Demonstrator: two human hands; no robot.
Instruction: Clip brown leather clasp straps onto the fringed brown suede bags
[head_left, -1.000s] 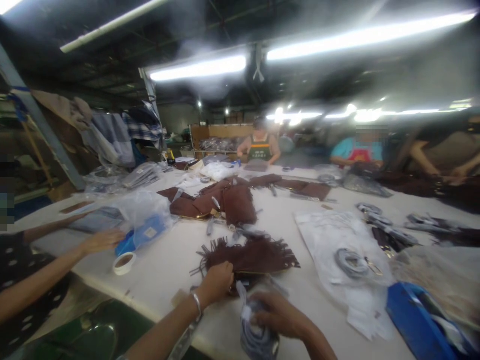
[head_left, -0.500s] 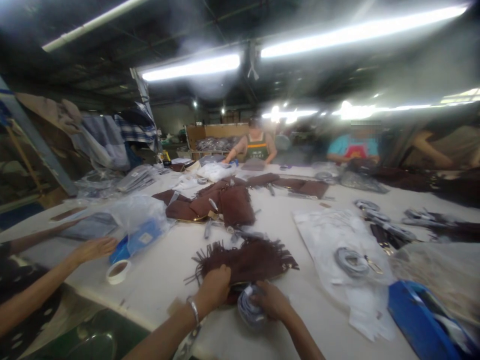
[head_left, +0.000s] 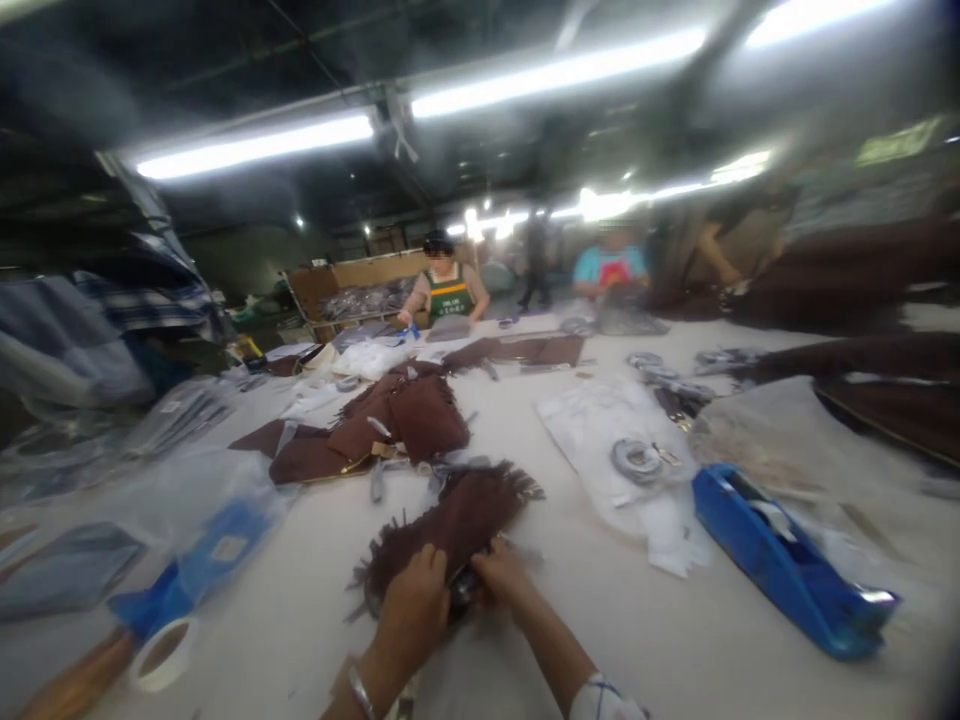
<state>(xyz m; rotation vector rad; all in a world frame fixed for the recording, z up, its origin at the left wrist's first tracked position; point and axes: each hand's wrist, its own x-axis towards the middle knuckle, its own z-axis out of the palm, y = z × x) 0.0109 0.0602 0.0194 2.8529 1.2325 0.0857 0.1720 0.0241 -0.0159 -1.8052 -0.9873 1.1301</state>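
Observation:
A dark brown fringed bag (head_left: pixel 450 520) lies on the table in front of me, its zipped opening towards me. My left hand (head_left: pixel 418 598) is closed on the near edge of its left part. At the right end of the opening, my right hand (head_left: pixel 504 580) has its fingers curled on the bag's edge. Between the hands the mouth gapes slightly, and something dark and shiny shows there, too blurred to name. The coiled grey strap in clear plastic is out of sight.
More brown bags (head_left: pixel 427 415) lie beyond. To the right are white plastic bags (head_left: pixel 592 430), a wrapped strap coil (head_left: pixel 636 460) and a blue tape dispenser (head_left: pixel 787 560). A co-worker's hand (head_left: pixel 90 680) is near a tape roll (head_left: pixel 163 655) at left. People work across the table.
My view has turned right. The wrapped strap coil in my right hand has gone from sight at the bag's opening, and that hand is now at the bag's edge. The bag has tilted.

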